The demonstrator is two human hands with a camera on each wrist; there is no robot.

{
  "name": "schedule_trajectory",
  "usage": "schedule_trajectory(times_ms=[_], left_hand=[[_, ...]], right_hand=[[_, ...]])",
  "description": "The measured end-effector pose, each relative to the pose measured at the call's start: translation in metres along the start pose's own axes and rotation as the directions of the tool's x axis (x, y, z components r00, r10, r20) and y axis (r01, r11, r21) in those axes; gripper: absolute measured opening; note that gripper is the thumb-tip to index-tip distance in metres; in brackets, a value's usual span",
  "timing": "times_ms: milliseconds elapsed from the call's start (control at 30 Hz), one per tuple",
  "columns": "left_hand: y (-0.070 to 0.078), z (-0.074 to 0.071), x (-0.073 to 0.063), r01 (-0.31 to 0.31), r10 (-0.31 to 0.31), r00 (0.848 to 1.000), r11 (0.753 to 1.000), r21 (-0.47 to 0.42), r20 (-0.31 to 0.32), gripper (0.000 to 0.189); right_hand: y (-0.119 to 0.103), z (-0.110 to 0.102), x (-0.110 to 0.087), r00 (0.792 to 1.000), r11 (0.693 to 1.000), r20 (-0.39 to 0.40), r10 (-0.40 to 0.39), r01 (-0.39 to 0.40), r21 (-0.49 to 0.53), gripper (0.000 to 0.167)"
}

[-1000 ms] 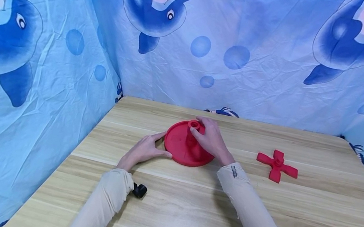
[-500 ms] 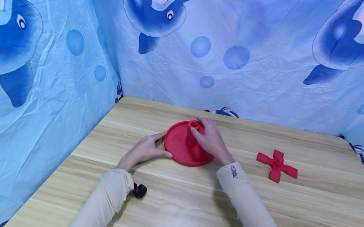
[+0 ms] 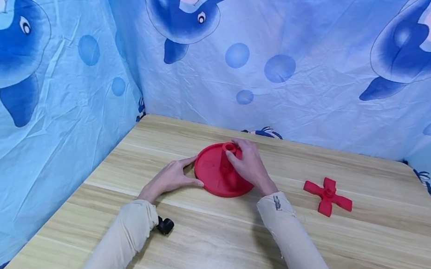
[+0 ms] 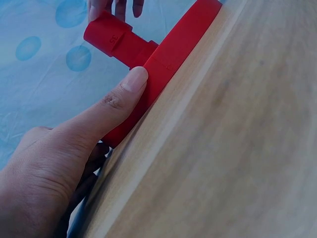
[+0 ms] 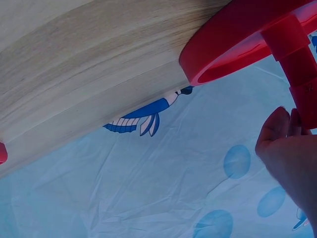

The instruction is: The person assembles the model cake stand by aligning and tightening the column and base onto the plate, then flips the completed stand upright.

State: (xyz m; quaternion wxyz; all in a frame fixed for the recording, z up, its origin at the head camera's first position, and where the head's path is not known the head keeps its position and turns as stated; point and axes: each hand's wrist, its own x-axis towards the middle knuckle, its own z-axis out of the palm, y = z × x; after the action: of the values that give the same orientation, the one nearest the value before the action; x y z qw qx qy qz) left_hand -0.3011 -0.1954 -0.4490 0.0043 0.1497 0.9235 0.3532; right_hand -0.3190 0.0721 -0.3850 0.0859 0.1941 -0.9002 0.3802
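Observation:
A round red tray-like base (image 3: 209, 173) with a raised rim lies flat on the table. From its middle rises a stepped red hollow post (image 3: 226, 159), upright; the left wrist view shows the number 35 marked on the post (image 4: 113, 38). My left hand (image 3: 168, 178) holds the base's left rim, thumb at the near edge and fingers farther round; the left wrist view shows the thumb (image 4: 119, 94) against the rim's outer side. My right hand (image 3: 250, 164) grips the post near its top, thumb on the near side. Its other fingers are partly hidden behind the post.
A red four-armed cross piece (image 3: 327, 197) with a small central stub lies to the right on the wooden table (image 3: 214, 247). A black wrist device (image 3: 165, 226) sits by the left sleeve. Blue dolphin-print cloth (image 3: 300, 105) hangs behind and beside the table.

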Motion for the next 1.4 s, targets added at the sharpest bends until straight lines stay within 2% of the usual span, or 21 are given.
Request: schedule_trajectory(times_ms=[200, 433, 733, 967, 1200, 1400], left_hand=[[-0.0008, 0.0008, 0.001, -0.005, 0.005, 1.0, 1.0, 0.005, -0.002, 0.107], [-0.0022, 0.0008, 0.0011, -0.003, 0.003, 1.0, 1.0, 0.004, -0.004, 0.107], [-0.0014, 0.0003, 0.0004, 0.0, 0.0, 1.0, 1.0, -0.003, -0.001, 0.108], [-0.0002, -0.0002, -0.0004, -0.009, 0.009, 1.0, 1.0, -0.001, -0.001, 0.109], [0.0006, -0.0002, -0.0007, -0.006, 0.006, 1.0, 1.0, -0.002, -0.003, 0.107], [-0.0007, 0.0006, -0.0003, -0.006, 0.006, 1.0, 1.0, 0.002, -0.006, 0.105]], right_hand=[[-0.0017, 0.0009, 0.0002, 0.998, 0.998, -0.006, 0.057, -0.057, -0.006, 0.06], [-0.0027, 0.0004, -0.0004, 1.0, 1.0, 0.0, -0.009, 0.009, -0.008, 0.054], [-0.0028, 0.0016, -0.0002, 0.999, 0.999, -0.013, 0.036, -0.036, -0.011, 0.058], [-0.0009, 0.0009, -0.0008, 1.0, 1.0, -0.016, -0.014, 0.014, 0.007, 0.051], [-0.0022, 0.0017, -0.0008, 0.999, 1.0, -0.04, 0.023, -0.022, 0.019, 0.055], [-0.0039, 0.0009, -0.0021, 0.999, 1.0, -0.028, -0.016, 0.016, -0.004, 0.052]])
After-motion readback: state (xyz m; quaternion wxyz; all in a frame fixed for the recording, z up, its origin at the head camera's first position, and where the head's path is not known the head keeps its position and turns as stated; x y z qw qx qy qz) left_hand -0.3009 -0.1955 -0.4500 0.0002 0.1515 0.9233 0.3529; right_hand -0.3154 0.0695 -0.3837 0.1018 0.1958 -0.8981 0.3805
